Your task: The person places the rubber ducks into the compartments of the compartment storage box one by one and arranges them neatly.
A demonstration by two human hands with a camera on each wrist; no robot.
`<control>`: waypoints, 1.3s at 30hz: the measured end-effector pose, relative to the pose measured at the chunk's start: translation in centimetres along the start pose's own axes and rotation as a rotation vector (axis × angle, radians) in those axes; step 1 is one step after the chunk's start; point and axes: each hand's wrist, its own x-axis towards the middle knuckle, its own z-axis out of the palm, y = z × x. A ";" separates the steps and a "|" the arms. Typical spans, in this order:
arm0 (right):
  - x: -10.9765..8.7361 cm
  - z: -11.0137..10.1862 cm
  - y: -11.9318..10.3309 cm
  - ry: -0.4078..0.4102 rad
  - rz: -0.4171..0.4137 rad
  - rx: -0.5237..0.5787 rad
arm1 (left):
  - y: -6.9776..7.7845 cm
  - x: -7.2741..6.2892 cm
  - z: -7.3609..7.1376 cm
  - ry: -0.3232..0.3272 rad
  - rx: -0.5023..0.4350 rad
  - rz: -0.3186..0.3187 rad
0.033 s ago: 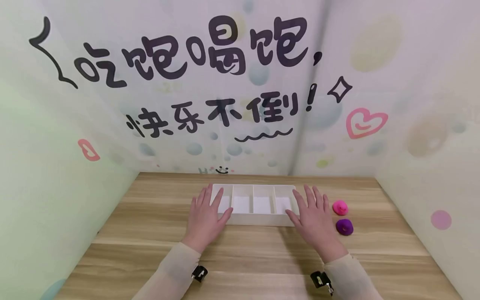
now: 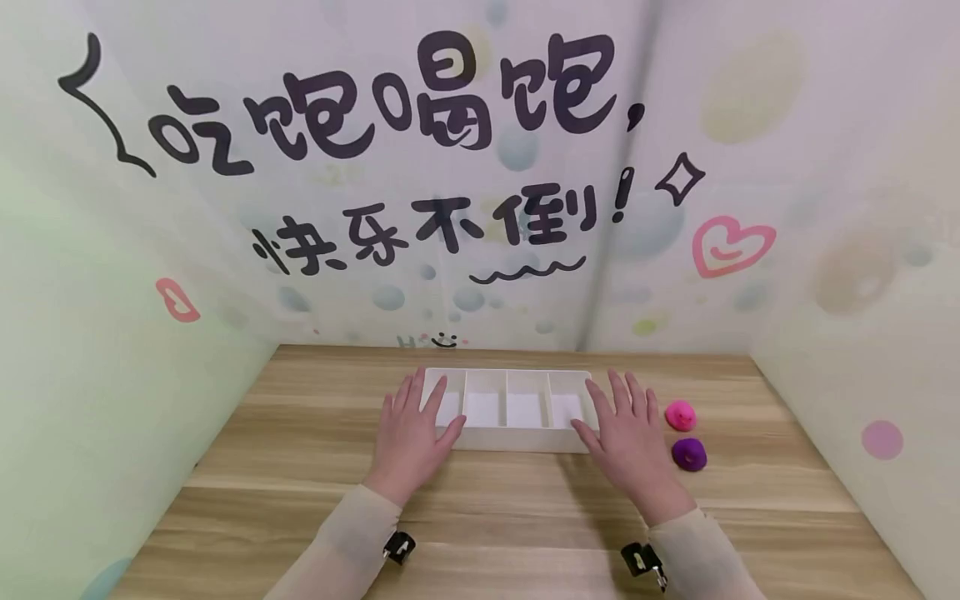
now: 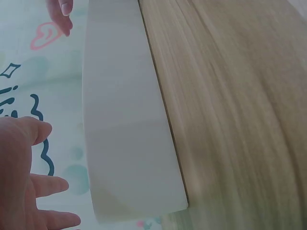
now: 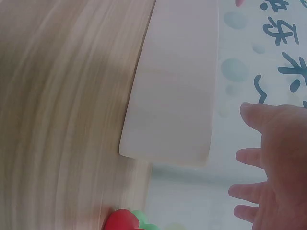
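A long white divided box lies on the wooden table, its several compartments facing up. Above its left end is my left hand, fingers spread and holding nothing. My right hand hovers in the same way over the right end. In the left wrist view, the fingers of the left hand stand apart from the box's long side. A gap also shows between the right hand and the box in the right wrist view.
Right of the right hand sit a small pink toy and a purple one. A red rounded thing and a green one peek in at the right wrist view's bottom. Printed walls enclose the wooden table behind and at both sides.
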 end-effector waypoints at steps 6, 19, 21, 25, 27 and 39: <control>0.1 -0.2 0.0 0.022 0.000 -0.005 | -0.2 -0.1 -0.1 -0.004 -0.004 -0.006; -0.3 -0.8 1.0 -0.005 -0.012 -0.012 | -0.8 0.1 -0.2 0.037 -0.027 0.042; -0.5 -0.9 1.5 -0.013 -0.016 -0.018 | -1.0 0.1 -0.3 0.047 -0.029 0.072; -1.0 -1.2 2.5 -0.008 -0.022 -0.018 | -1.8 0.2 -0.4 0.062 -0.030 0.134; -1.3 -1.4 3.0 -0.001 -0.023 -0.018 | -2.3 0.3 -0.4 0.064 -0.030 0.155; -2.6 -2.1 6.3 -0.014 -0.024 -0.067 | -5.6 1.0 -1.7 -0.047 -0.145 0.147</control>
